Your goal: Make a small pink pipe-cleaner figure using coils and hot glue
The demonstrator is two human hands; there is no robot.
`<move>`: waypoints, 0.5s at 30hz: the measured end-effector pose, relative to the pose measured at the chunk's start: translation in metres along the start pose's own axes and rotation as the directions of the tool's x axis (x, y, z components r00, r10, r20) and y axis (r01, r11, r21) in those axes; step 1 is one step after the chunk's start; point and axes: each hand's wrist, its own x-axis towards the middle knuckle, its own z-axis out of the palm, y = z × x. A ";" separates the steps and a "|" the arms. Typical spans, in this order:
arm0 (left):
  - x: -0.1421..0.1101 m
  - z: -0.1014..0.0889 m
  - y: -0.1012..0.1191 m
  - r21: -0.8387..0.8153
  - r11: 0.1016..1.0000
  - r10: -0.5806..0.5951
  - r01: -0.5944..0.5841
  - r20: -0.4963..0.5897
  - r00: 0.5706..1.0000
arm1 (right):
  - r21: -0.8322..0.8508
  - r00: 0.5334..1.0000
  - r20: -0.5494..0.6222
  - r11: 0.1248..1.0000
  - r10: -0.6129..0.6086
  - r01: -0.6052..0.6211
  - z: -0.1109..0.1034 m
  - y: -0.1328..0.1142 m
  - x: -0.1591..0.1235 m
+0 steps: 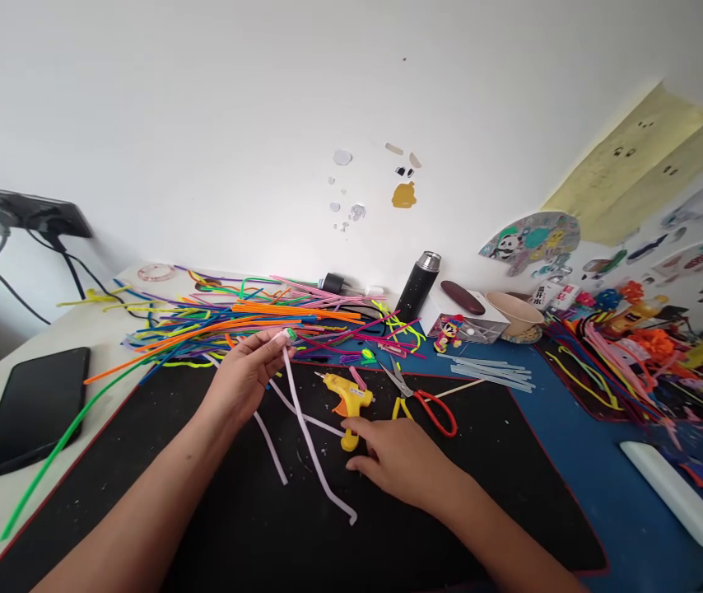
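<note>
White and fuzzy, a long pipe cleaner point(313, 451) hangs to the left of the yellow glue gun point(351, 394), its upper end pinched in the left hand point(245, 371). Thumb and fingers are clamped together on that end, and a small green piece point(290, 333) shows just past the fingertips, up and to the left of the glue gun. Below the grip the stem slants down towards the person, passes left of the glue gun's handle, and finishes in a short bent tip nearer the person than the gun.

Right of the handle's foot is the right hand point(404, 457), thumb and forefinger apart on either side of it; the forefinger overlaps the handle in view, but whether it presses there I cannot tell. The glue gun lies on a black mat point(246, 527), nozzle pointing away and to the left. Other white stems point(271, 449) lie left of it. Red-handled scissors point(408, 392) rest just to its right, with clear glue sticks point(491, 372) farther right. Beyond the gun, mostly to its left, spreads a heap of coloured pipe cleaners point(253, 317).
</note>
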 end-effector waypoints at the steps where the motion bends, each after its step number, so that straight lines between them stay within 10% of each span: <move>1: 0.000 0.000 0.000 0.002 1.000 -0.004 0.004 0.004 1.000 | -0.025 1.000 -0.001 1.000 0.008 -0.008 0.003 -0.001 0.002; 15: 0.001 -0.003 0.003 -0.005 1.000 -0.008 0.008 0.003 1.000 | -0.002 0.904 -0.426 0.999 0.034 -0.039 0.024 -0.017 0.016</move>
